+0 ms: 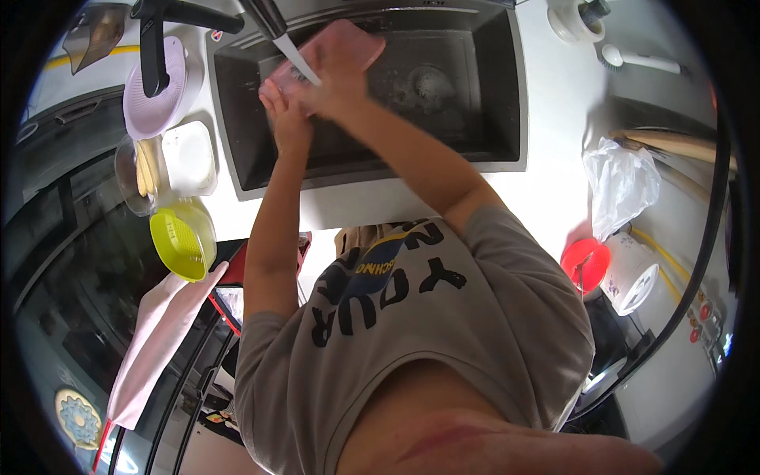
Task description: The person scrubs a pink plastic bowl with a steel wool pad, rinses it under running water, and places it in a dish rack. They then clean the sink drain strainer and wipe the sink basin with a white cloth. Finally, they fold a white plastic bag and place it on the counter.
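Observation:
Over the left part of a dark sink [499, 89], a translucent pink plastic container [362, 44] is tilted under the faucet spout [265, 18]. A stream of water [297, 61] runs from the spout onto it. My left hand [288, 113] grips the container's near left edge, fingers spread along it. My right hand [341, 89] lies against the container, blurred, and its fingers cannot be made out clearly. Whether it holds a cloth or sponge is not visible. Suds surround the drain [428, 83] on the sink's floor.
Left of the sink stand a lilac colander [155, 98], a white dish [190, 157] and a lime-green strainer basket [178, 243]. To the right are a white brush [644, 60], a plastic bag [623, 184], a red cup [586, 264] and a white canister [630, 276].

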Available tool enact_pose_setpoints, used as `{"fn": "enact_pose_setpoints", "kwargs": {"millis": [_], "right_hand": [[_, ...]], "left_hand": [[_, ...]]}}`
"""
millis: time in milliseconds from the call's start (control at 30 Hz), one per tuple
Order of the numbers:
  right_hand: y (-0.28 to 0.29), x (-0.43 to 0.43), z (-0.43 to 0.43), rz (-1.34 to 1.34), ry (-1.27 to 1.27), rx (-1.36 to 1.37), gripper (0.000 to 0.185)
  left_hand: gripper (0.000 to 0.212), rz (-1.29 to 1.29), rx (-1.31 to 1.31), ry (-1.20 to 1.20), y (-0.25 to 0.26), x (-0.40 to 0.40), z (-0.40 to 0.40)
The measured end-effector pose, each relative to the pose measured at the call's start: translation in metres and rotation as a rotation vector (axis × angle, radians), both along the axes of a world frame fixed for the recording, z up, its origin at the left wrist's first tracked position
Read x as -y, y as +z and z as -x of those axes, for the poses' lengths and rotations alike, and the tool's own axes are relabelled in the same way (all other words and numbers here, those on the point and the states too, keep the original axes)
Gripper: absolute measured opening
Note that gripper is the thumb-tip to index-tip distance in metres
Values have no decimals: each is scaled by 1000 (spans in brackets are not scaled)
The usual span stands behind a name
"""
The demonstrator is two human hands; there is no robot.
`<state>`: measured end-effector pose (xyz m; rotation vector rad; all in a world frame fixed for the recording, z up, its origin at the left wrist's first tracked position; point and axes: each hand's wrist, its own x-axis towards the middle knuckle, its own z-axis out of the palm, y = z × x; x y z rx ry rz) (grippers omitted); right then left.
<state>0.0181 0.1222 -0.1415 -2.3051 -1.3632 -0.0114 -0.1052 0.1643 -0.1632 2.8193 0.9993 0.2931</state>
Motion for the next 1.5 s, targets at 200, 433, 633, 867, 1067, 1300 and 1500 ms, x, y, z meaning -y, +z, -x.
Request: {"fn": "enact_pose_setpoints", "kwargs": {"millis": [200, 433, 633, 867, 1067, 1300, 1500], "right_hand": [[49, 1, -36, -135, 220, -238, 45], [-18, 5, -75, -148, 181, -130, 27], [32, 31, 5, -460, 613, 68, 21], [-13, 38, -72, -414, 414, 11, 23], [27, 40, -12, -190, 586, 95, 22], [-4, 51, -59, -261, 500, 24, 23], [-29, 38, -95, -500, 229, -240, 26]], "left_hand": [[69, 66, 228, 105, 8, 5, 21], [71, 109, 192, 149, 14, 11, 9], [68, -106, 17, -165, -17, -5, 23], [67, 352, 322, 170, 5, 17, 10], [67, 552, 499, 178, -25, 6, 16], [66, 335, 321, 171, -4, 17, 22], [69, 365, 388, 84, -10, 3, 18]]}}
